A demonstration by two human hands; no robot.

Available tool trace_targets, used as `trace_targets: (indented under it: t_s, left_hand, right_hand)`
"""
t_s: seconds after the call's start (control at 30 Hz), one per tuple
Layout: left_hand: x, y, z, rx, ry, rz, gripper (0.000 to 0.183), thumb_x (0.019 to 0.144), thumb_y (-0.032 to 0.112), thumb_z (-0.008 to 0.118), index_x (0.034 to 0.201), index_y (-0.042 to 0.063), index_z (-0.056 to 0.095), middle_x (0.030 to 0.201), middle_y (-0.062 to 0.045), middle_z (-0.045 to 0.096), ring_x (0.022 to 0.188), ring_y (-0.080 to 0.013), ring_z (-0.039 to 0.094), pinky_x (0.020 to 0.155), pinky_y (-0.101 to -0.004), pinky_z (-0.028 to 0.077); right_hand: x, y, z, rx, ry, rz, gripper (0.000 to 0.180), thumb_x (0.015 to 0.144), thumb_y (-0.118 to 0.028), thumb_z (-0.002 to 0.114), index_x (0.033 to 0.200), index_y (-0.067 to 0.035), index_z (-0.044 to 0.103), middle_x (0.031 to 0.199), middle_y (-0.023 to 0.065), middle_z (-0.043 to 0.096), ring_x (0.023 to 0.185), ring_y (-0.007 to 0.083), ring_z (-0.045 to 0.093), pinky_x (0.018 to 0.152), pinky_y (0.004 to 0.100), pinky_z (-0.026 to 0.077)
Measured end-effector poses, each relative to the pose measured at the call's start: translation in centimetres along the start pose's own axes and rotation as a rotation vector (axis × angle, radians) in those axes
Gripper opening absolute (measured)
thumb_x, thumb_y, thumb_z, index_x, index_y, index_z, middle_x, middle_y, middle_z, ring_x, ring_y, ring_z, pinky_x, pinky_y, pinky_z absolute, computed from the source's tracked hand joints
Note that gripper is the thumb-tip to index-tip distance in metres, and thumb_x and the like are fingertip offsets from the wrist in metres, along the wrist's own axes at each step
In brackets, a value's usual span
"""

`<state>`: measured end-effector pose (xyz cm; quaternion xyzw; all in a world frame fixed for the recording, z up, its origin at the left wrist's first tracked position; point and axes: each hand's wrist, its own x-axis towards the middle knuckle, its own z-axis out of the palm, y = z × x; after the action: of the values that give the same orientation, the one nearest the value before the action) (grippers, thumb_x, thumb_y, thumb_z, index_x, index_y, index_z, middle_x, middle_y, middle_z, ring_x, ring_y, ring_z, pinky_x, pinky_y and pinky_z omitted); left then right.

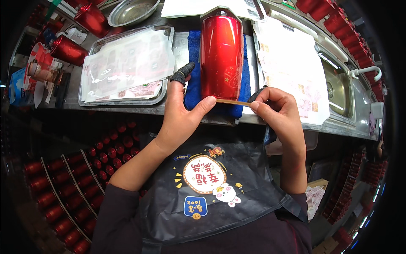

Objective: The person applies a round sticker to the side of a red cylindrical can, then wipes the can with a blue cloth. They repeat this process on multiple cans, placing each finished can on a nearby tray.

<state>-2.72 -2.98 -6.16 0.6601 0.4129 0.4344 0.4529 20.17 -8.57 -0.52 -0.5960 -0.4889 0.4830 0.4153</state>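
Note:
A glossy red bottle point(221, 57) with a gold pattern lies on its side on a blue cloth point(193, 50), its neck pointing away from me. My left hand point(187, 104) is at the near left of its base, the thumb at the left end of a narrow gold-brown strip point(233, 102) along the base edge. The index finger, in a black finger cover, points up beside the bottle. My right hand point(277, 106) pinches the strip's right end between thumb and bent, black-covered index finger. Whether the left thumb grips or only presses is not clear.
Left of the cloth, a metal tray point(160, 99) holds printed translucent sheets. To the right lie white backing sheets point(291, 63) with printed designs, beside a sink point(337, 90) with a white faucet point(368, 72). More red bottles point(68, 49), a glass jar point(44, 72) and a metal bowl point(133, 12) stand around.

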Motion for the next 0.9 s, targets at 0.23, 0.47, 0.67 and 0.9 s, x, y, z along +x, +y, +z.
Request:
trace_targets:
  t_s: [0.23, 0.47, 0.67, 0.9]
  left_hand:
    - [0.2, 0.1, 0.1, 0.038, -0.012, 0.032, 0.070, 0.085, 0.019, 0.077, 0.141, -0.004, 0.041, 0.133, -0.018, 0.046, 0.126, -0.0277, 0.045, 0.111, -0.0397, 0.033]
    - [0.3, -0.4, 0.2, -0.010, -0.012, 0.044, 0.068, 0.085, 0.019, 0.077, 0.139, -0.004, 0.043, 0.132, -0.017, 0.046, 0.125, -0.0273, 0.046, 0.110, -0.0382, 0.035]
    - [-0.5, -0.4, -0.7, 0.089, 0.062, 0.100, 0.057, 0.085, 0.015, 0.076, 0.134, -0.001, 0.052, 0.134, -0.017, 0.049, 0.128, -0.0274, 0.047, 0.110, -0.0380, 0.035]
    - [-1.5, 0.4, -1.3, 0.512, 0.043, 0.540, 0.022, 0.076, 0.013, 0.081, 0.098, 0.011, 0.075, 0.130, -0.011, 0.055, 0.119, -0.0281, 0.051, 0.101, -0.0406, 0.034]
  right_hand:
    - [0.2, 0.3, -0.1, 0.030, 0.016, 0.007, 0.011, 0.087, -0.011, 0.069, 0.081, -0.004, 0.063, 0.072, -0.0039, 0.059, 0.064, 0.0010, 0.048, 0.056, 0.0181, 0.035]
    - [0.5, 1.1, -0.1, 0.013, 0.013, 0.017, 0.013, 0.087, -0.012, 0.070, 0.082, -0.004, 0.063, 0.073, -0.0042, 0.059, 0.065, 0.0008, 0.049, 0.057, 0.0177, 0.035]
    - [0.8, 1.7, -0.1, -0.029, -0.003, -0.002, 0.014, 0.088, -0.013, 0.071, 0.081, -0.004, 0.063, 0.072, -0.0063, 0.056, 0.065, 0.0000, 0.046, 0.056, 0.0177, 0.033]
    - [0.8, 1.6, 0.1, -0.062, 0.005, -0.001, 0.013, 0.088, -0.012, 0.070, 0.081, -0.003, 0.062, 0.071, -0.0071, 0.054, 0.063, -0.0005, 0.044, 0.055, 0.0179, 0.031]
